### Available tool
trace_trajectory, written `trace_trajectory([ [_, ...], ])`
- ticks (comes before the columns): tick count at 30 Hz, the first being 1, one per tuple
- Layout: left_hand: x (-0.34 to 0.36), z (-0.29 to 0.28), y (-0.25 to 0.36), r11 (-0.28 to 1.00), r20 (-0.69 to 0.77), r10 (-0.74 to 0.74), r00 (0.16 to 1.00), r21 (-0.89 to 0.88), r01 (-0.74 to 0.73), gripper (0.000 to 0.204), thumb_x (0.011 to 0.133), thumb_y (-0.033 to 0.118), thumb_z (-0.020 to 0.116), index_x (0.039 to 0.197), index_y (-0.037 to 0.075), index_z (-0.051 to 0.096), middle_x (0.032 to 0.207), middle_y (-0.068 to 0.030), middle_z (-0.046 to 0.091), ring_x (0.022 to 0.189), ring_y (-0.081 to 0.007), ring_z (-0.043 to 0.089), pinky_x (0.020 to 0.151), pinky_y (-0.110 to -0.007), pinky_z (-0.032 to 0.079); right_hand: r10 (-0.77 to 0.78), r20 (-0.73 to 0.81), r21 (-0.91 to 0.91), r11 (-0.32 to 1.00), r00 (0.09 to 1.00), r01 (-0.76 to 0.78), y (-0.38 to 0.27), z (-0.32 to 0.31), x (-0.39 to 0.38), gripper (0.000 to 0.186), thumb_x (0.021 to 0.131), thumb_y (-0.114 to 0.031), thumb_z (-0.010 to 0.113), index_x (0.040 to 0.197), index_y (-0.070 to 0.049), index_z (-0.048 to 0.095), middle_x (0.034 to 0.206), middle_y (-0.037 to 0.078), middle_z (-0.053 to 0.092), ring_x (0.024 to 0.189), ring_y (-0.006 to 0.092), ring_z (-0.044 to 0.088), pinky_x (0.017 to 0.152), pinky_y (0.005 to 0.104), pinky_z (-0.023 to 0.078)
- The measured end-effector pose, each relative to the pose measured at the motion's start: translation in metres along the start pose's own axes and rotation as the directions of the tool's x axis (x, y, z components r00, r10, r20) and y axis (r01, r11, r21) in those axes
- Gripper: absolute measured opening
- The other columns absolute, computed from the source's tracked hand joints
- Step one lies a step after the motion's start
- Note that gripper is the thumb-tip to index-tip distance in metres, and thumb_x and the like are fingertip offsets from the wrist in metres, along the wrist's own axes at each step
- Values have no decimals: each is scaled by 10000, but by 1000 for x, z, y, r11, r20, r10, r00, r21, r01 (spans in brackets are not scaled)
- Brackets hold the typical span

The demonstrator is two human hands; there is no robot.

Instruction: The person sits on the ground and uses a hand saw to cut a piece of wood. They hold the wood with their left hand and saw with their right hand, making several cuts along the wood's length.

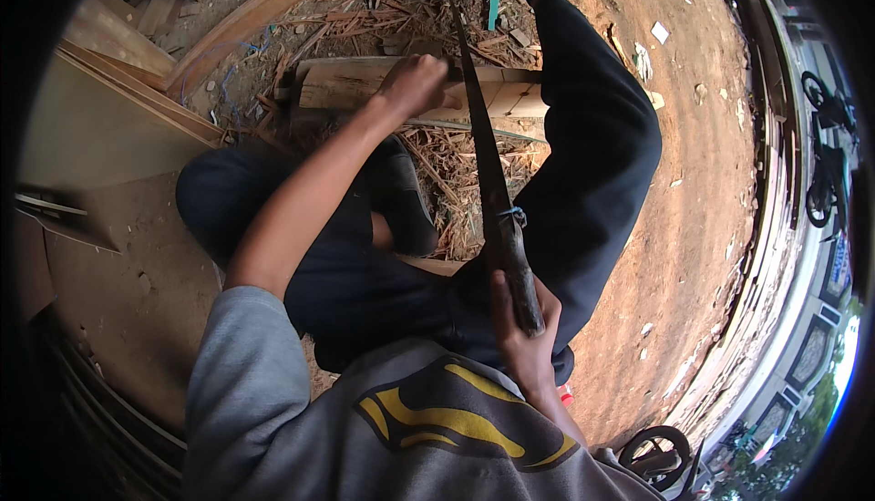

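My right hand (529, 332) is wrapped round the dark, worn handle of a handsaw (479, 132), close to my lap. The long narrow blade points away from me and passes over a light wooden plank (337, 86), just right of my other hand. Whether its teeth touch the wood I cannot tell. A bit of blue cord is tied where handle and blade meet. With fingers curled, my left hand (415, 88) grips the plank at its middle; its fingertips are partly hidden. My right leg lies against the plank's right end, covering part of it.
Wood chips and splinters (437, 168) litter the ground around the plank. A curved wooden beam (264, 9) lies at the far left, beside a large leaning panel (118, 118). Long stacked boards (761, 182) line the right side, with parked motorcycles (825, 150) beyond.
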State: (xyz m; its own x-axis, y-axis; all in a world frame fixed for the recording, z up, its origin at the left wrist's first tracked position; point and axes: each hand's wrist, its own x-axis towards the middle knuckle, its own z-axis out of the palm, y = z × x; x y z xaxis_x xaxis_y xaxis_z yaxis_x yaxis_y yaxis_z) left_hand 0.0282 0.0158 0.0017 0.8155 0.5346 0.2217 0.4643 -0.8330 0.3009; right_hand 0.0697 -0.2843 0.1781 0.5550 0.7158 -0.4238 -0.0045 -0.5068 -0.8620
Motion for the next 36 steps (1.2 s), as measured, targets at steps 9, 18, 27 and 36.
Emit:
trace_trajectory([
  [9,-8,-8,4,995,153,-61,986,-65,72,384,726,334,744,739,-35,638,699,-190,634,624,-287,635,628,-375,523,-100,28,-49,994,995,101,-8,22,55,202,894,-137,579,788,35,572,580,-21,466,568,24,384,486,230,325],
  [18,-8,-10,12,935,34,-66,997,-346,73,264,739,198,680,815,-45,611,792,-234,628,778,-342,642,703,-406,510,-53,-10,24,998,999,54,-5,31,76,224,886,-151,611,754,22,561,580,-28,456,557,20,368,476,224,310],
  [27,-8,3,9,996,135,-86,987,48,80,445,707,394,742,774,-34,640,769,-207,647,687,-285,658,635,-369,529,15,-17,98,995,1000,-13,2,8,30,197,886,-124,595,761,26,570,594,-40,469,562,16,397,483,213,324],
  [36,-5,-1,10,988,-9,47,999,144,-46,311,713,274,744,778,-11,638,714,-181,646,642,-282,658,596,-375,531,-100,-57,65,992,993,104,19,7,17,163,874,-104,589,807,45,588,610,-17,498,600,19,445,527,204,376],
])
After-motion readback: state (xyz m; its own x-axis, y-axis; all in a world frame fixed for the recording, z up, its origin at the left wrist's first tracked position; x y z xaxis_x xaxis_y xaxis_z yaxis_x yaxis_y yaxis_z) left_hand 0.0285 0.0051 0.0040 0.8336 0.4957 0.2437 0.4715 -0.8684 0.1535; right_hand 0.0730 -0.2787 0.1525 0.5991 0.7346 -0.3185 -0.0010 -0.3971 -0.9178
